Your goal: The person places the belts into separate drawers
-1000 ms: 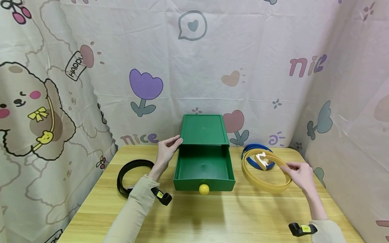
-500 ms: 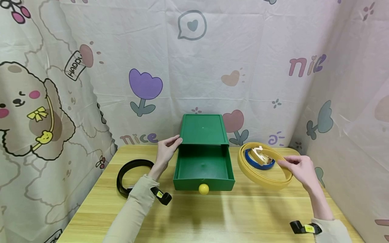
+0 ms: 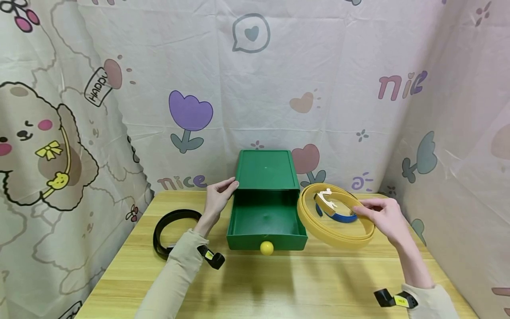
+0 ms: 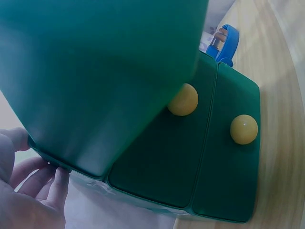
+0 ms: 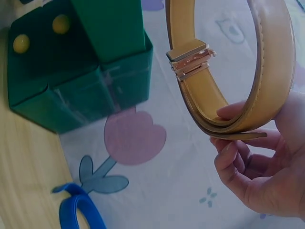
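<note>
My right hand (image 3: pixel 384 219) pinches a coiled yellow belt (image 3: pixel 338 240) between thumb and fingers. The coil hangs in the air, its left side overlapping the pulled-out drawer's right wall in the head view. Its metal buckle (image 5: pixel 193 61) shows in the right wrist view. A green drawer cabinet (image 3: pixel 267 170) stands at the table's back, its top drawer (image 3: pixel 245 243) pulled out, with a yellow ball knob (image 3: pixel 267 248). At the cabinet's upper left front corner my left hand (image 3: pixel 217 201) grips the edge. Partly hidden behind the yellow coil lies a blue belt (image 3: pixel 345 218).
A coiled black belt (image 3: pixel 175 215) lies on the wooden table (image 3: pixel 255 292), left of the cabinet and beside my left forearm. Two lower drawers with knobs (image 4: pixel 244 130) are shut beneath the pulled-out one. A printed cloth (image 3: pixel 255 88) hangs behind and on both sides.
My right hand has lifted the yellow belt and carried it left, from around the blue belt toward the drawer. The left hand and the cabinet have stayed put.
</note>
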### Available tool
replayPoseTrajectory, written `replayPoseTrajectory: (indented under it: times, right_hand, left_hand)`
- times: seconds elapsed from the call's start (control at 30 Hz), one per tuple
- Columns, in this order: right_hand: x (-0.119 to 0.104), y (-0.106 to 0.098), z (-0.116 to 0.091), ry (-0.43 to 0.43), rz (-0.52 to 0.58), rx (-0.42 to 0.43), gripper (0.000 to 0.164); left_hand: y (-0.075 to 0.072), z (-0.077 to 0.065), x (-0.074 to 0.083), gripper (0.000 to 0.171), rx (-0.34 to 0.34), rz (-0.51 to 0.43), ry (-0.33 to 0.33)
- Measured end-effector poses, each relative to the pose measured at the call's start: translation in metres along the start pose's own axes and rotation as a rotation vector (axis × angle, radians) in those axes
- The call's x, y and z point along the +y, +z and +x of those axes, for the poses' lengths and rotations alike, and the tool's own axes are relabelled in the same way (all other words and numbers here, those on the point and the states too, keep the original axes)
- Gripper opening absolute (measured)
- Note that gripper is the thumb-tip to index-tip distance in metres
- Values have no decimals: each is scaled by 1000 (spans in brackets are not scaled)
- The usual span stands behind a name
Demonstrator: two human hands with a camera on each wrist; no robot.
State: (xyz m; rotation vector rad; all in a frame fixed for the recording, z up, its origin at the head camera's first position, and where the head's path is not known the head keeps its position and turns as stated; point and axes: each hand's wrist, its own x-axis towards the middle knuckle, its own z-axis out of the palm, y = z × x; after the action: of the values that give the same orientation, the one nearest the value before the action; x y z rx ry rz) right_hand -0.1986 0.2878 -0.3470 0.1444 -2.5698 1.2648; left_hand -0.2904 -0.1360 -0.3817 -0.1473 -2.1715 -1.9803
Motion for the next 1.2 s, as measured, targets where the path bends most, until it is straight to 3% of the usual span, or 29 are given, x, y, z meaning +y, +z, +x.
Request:
replayPoseTrajectory:
  times: [0.33,0.97,1.2]
  right_hand:
    - [-21,18,4,-73,47,-46,18]
    - [-54,54,17,-105,136,-164,17]
    - [-61,63,22,-93,101,-187,17]
  left_hand:
    - [0,1,0,38,3,11,-2]
    - [-1,1,-1,38,13,18,-7]
    - [0,1,0,37,15,13,-17]
